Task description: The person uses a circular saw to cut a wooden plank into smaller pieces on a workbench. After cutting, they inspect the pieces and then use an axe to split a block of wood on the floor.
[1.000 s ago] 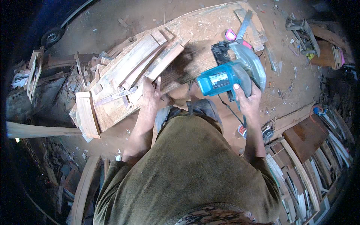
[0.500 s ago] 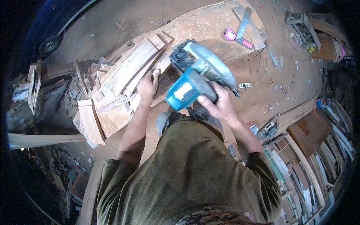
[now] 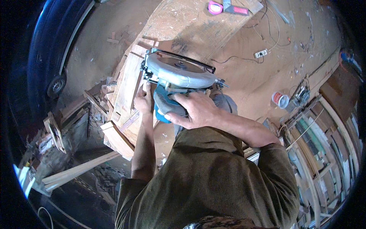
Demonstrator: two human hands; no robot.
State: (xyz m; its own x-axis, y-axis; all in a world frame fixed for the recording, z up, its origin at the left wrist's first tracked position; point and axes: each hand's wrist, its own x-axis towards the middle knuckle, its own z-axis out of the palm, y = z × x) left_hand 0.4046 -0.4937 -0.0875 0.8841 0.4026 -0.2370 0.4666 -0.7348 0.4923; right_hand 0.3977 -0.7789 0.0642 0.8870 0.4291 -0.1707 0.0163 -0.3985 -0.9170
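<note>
My right hand (image 3: 200, 110) is closed round the rear handle of a circular saw (image 3: 179, 77), which has a teal body and a grey guard. The saw is tipped so that its round blade (image 3: 183, 65) and base plate show on the far side. My left hand (image 3: 143, 102) grips the edge of a light wooden board (image 3: 129, 76), just left of the saw; some of its fingers are hidden. The board lies on a large wooden worktop (image 3: 164, 28) among other cut pieces. A short plank (image 3: 117, 138) rests at the worktop's near left corner.
Farther off on the worktop lie a pink tape measure (image 3: 215, 7) and a square (image 3: 235, 9). A power strip (image 3: 260, 54) with cables and a small bucket (image 3: 280, 100) are on the floor at right. Stacked lumber (image 3: 316, 149) stands right; a dark car (image 3: 49, 49) is at left.
The saw has moved left and nearer the left hand, turning so its blade side faces away from me. The view has swung round. My left hand stays on the board.
</note>
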